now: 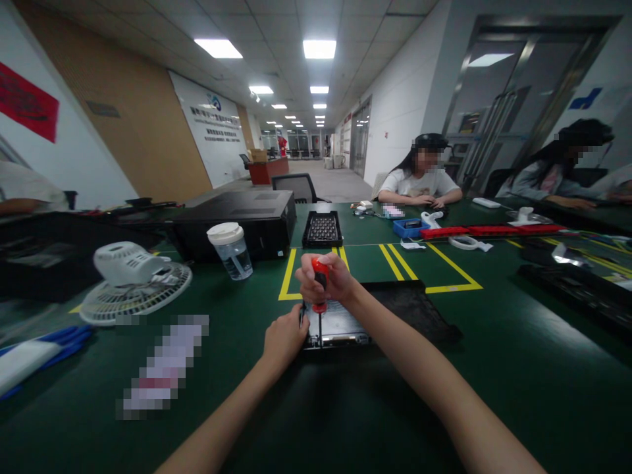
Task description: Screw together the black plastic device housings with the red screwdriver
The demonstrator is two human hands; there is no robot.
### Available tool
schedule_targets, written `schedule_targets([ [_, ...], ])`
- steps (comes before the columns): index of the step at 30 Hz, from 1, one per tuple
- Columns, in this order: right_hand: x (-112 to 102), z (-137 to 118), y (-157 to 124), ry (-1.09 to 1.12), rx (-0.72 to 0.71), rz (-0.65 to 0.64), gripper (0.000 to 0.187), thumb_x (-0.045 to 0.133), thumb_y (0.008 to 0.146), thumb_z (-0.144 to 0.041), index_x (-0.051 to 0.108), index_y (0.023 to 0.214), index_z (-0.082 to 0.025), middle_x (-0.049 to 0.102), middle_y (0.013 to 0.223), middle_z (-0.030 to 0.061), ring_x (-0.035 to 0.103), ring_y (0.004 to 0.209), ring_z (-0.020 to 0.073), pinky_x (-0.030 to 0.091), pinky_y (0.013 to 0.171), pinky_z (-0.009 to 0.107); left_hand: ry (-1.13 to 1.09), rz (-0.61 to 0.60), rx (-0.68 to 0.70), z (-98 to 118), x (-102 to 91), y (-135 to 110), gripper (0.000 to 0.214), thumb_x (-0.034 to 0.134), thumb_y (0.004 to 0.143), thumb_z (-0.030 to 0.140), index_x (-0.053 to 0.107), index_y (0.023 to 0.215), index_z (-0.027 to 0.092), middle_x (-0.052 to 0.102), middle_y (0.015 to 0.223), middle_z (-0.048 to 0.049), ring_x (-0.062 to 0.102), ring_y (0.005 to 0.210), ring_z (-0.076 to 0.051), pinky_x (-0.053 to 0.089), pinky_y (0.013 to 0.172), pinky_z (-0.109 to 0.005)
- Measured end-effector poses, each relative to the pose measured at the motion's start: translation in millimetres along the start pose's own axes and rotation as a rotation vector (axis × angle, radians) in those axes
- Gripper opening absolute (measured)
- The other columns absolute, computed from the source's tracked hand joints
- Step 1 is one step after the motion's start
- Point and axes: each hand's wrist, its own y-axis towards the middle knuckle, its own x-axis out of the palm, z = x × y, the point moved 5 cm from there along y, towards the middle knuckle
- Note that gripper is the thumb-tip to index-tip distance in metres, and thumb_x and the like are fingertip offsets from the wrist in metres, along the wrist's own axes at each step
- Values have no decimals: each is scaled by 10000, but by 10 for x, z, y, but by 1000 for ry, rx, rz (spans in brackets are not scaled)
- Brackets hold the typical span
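Observation:
My right hand (328, 280) is closed around the red handle of a screwdriver (320, 289), held upright with its tip down on a flat silver metal device (338, 326). The device lies on a black tray (419, 309) on the green table. My left hand (285, 337) rests against the device's left edge with fingers curled on it, steadying it.
A white desk fan (133, 280) and a lidded plastic cup (231, 250) stand at the left. A black computer case (237, 220) and a black parts tray (322, 229) lie behind. Two people sit at the far right, with a blue box (409, 227) and red strips (494, 230) nearby.

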Motion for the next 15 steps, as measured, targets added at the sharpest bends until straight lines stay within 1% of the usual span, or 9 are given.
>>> schedule_targets([
  [4, 44, 25, -16, -26, 10, 22, 214, 439, 719, -378, 455, 682, -168, 487, 510, -41, 387, 311, 74, 309, 308, 188, -1, -20, -2, 31, -46, -18, 350, 309, 869, 389, 484, 1123, 224, 664, 872, -87, 638, 783, -252, 447, 664, -328],
  [9, 88, 57, -25, -65, 45, 68, 230, 480, 706, -394, 459, 686, -166, 496, 504, -41, 390, 309, 73, 300, 307, 186, 3, -69, -51, 51, -85, -36, 339, 311, 875, 394, 529, 1045, 198, 658, 868, -88, 633, 806, -235, 445, 687, -305],
  [15, 126, 46, -11, -73, -15, 60, 249, 475, 750, -400, 493, 721, -153, 492, 535, -41, 396, 332, 62, 290, 315, 172, 14, -41, -22, 47, -68, -30, 361, 285, 879, 412, 539, 1012, 193, 658, 848, -91, 636, 785, -246, 452, 668, -322],
])
